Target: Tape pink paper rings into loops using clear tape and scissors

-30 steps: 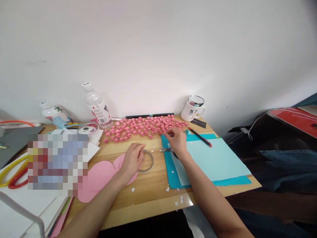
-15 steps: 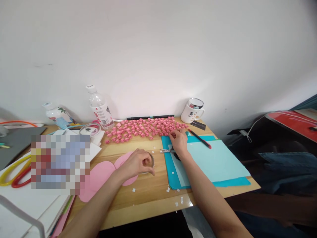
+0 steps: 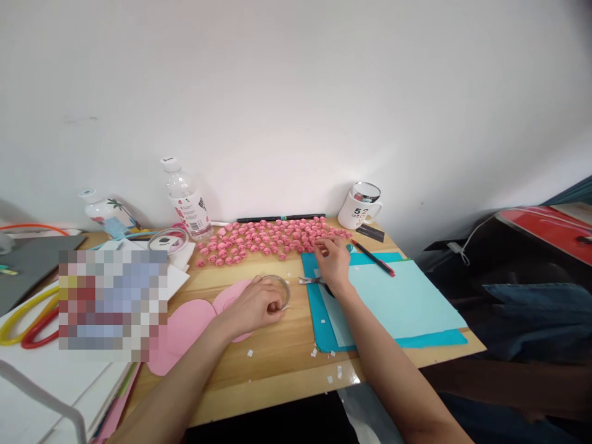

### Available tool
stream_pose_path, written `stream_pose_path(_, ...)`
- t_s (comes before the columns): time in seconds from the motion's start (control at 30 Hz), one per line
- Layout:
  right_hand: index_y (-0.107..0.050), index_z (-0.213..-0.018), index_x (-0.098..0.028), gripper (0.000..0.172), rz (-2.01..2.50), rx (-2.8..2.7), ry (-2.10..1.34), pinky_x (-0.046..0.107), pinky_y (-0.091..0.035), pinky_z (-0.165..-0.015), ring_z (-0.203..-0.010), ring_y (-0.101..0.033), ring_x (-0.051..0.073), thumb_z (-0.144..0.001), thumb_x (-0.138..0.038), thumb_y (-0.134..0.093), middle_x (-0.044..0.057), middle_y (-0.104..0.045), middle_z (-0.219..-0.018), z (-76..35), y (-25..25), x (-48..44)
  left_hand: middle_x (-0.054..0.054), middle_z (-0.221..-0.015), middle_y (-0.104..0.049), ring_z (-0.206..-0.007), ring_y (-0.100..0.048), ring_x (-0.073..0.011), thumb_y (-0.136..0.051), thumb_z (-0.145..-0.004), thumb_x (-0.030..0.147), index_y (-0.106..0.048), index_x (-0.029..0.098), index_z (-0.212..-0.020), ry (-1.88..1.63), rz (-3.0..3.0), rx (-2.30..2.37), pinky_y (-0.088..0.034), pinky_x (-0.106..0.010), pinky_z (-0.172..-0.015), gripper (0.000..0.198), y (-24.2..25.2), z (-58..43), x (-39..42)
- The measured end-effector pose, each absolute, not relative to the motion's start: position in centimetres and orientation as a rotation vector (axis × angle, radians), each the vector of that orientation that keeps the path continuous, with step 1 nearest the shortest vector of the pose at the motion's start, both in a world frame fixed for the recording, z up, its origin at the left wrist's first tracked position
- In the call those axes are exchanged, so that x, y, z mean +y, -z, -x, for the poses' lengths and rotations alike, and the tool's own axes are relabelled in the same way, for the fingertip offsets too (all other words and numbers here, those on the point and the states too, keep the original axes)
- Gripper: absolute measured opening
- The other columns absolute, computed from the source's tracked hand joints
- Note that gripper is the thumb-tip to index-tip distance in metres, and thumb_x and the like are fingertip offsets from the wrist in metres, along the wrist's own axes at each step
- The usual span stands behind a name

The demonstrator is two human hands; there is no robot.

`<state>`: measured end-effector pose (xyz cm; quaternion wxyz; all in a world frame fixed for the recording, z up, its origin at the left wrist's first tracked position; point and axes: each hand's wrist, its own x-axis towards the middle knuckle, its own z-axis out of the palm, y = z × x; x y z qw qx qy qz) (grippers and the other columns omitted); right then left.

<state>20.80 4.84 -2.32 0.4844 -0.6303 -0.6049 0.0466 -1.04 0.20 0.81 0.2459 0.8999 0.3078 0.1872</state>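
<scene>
— Holding anything, that left hand?
— Yes. Its grip is closed around a clear tape ring, fingers curled over the near rim, just left of the frame's middle. Whether the ring rests on the wooden surface or sits just above it, I cannot tell. It is at the edge of a pink paper cutout.
— And the right hand?
— Right of centre, fingertips pinched together at the near edge of the spread of pink paper roses. I cannot tell whether that grip has a rose in it or only touches them.
— What lies by its wrist?
— Scissors, blades pointing left, on a teal sheet with a pale blue sheet stacked on top, toward the right of the frame.
— Farther out?
— A red pencil slants across the sheets' far edge. A white mug stands behind it by the wall, and a black rod lies along the wall behind the roses. Left of the roses stand a clear water bottle and a second tape roll, with a smaller bottle farther left. Small white scraps dot the near edge, and yellow and red hoops lie at far left.
</scene>
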Motion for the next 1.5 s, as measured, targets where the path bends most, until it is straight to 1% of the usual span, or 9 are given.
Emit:
stream_pose_path(0.33, -0.065, -0.084, -0.016, 0.019, 1.236, -1.697, -0.957, 0.021, -0.044, -0.045, -0.05, -0.056, 0.011, -0.075, -0.031, -0.056, 0.001, -0.065, -0.068, -17.9, 1.7, 3.3, -0.003, -0.074, -0.066, -0.08, -0.05, -0.0196, -0.056, -0.082, 0.03, -0.066, 0.022, -0.074, -0.746, -2.552, 0.85, -0.034, -0.034, -0.076, 0.015, -0.5, 1.5, 1.2)
stream_pose_path(0.57, -0.067, -0.077, -0.015, 0.015, 1.316, -1.697, -0.82, 0.023, -0.048, -0.054, -0.058, -0.059, 0.013, -0.071, -0.019, -0.054, 0.002, -0.066, -0.067, -18.2, 1.6, 3.4, -0.005, -0.083, -0.066, -0.077, -0.056, -0.0183, -0.054, -0.08, 0.025, -0.067, 0.021, -0.082, -1.145, -2.116, 1.33, -0.042, -0.03, -0.07, 0.014, -0.3, 2.6, 2.4)
stream_pose_path(0.73, -0.067, -0.075, -0.016, 0.017, 1.297, -1.771, -0.731, 0.023, -0.047, -0.057, -0.062, -0.06, 0.013, -0.07, -0.016, -0.051, 0.002, -0.067, -0.069, -18.3, 1.3, 3.3, -0.004, -0.083, -0.068, -0.068, -0.057, -0.0161, -0.052, -0.078, 0.026, -0.066, 0.018, -0.089, -1.208, -1.879, 1.536, -0.043, -0.027, -0.064, 0.019, -0.5, 3.1, 3.1)
stream_pose_path(0.87, -0.068, -0.075, -0.015, 0.016, 1.316, -1.808, -0.719, 0.022, -0.046, -0.056, -0.061, -0.059, 0.013, -0.069, -0.016, -0.053, 0.002, -0.067, -0.068, -18.3, 1.3, 3.3, -0.005, -0.077, -0.066, -0.068, -0.057, -0.0183, -0.057, -0.073, 0.028, -0.066, 0.015, -0.083, -0.99, -1.967, 1.611, -0.044, -0.03, -0.066, 0.019, -0.3, 3.4, 3.4)
stream_pose_path(0.97, -0.068, -0.076, -0.015, 0.016, 1.328, -1.806, -0.705, 0.022, -0.046, -0.056, -0.061, -0.059, 0.014, -0.069, -0.016, -0.054, 0.003, -0.067, -0.068, -18.3, 1.3, 3.3, -0.007, -0.085, -0.066, -0.082, -0.058, -0.0242, -0.063, -0.067, 0.03, -0.067, 0.016, -0.085, -0.627, -2.121, 1.549, -0.044, -0.035, -0.074, 0.023, -0.4, 4.6, 3.4)
stream_pose_path(1.1, -0.068, -0.075, -0.016, 0.016, 1.328, -1.788, -0.692, 0.022, -0.046, -0.057, -0.061, -0.059, 0.013, -0.068, -0.016, -0.054, 0.002, -0.067, -0.068, -18.2, 1.4, 3.4, -0.006, -0.111, -0.06, -0.107, -0.05, -0.0306, -0.067, -0.056, 0.019, -0.061, 0.022, -0.108, -0.339, -2.234, 1.358, -0.039, -0.039, -0.088, 0.053, -1.1, 6.4, 3.0)
stream_pose_path(1.2, -0.068, -0.076, -0.016, 0.017, 1.328, -1.762, -0.692, 0.022, -0.046, -0.057, -0.062, -0.06, 0.014, -0.068, -0.016, -0.053, 0.002, -0.067, -0.068, -18.1, 1.5, 3.4, -0.007, -0.114, -0.056, -0.106, -0.05, -0.0301, -0.063, -0.057, 0.014, -0.057, 0.022, -0.113, -0.302, -2.187, 1.37, -0.042, -0.037, -0.084, 0.057, -1.4, 6.2, 2.6)
stream_pose_path(1.37, -0.069, -0.076, -0.015, 0.02, 1.356, -1.684, -0.676, 0.024, -0.047, -0.059, -0.063, -0.061, 0.015, -0.07, -0.017, -0.05, 0.003, -0.068, -0.07, -18.3, 1.9, 3.7, -0.006, -0.102, -0.054, -0.1, -0.052, -0.0258, -0.065, -0.06, 0.022, -0.057, 0.019, -0.104, -0.418, -2.205, 1.338, -0.041, -0.036, -0.084, 0.045, -0.5, 3.9, 2.5)
stream_pose_path(1.5, -0.069, -0.081, -0.014, 0.023, 1.424, -1.6, -0.607, 0.027, -0.048, -0.061, -0.064, -0.061, 0.016, -0.07, -0.019, -0.049, 0.006, -0.069, -0.073, -18.8, 2.1, 4.2, -0.008, -0.107, -0.053, -0.101, -0.05, -0.0272, -0.066, -0.061, 0.024, -0.055, 0.019, -0.105, -0.467, -2.261, 1.478, -0.039, -0.037, -0.084, 0.046, 0.0, 3.3, 2.5)
